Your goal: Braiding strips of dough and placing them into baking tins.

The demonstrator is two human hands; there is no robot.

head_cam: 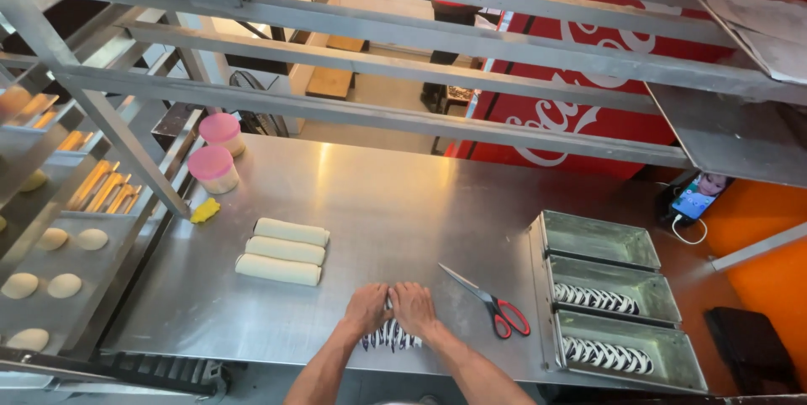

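Note:
My left hand (366, 307) and my right hand (413, 307) lie side by side, palms down, on a striped dark-and-white roll of dough (389, 336) at the near edge of the steel table (403, 195). Both hands press on it and hide most of it. Three plain white dough rolls (283, 251) lie in a row to the left. Red-handled scissors (492, 302) rest just right of my right hand.
A three-part metal loaf tin (614, 304) stands at the right; its two nearer compartments hold striped dough. Two pink-lidded tubs (216, 153) and a yellow cloth (204, 211) sit at the far left. A rack tray with dough balls (50, 275) is left. A phone (696, 196) is propped far right.

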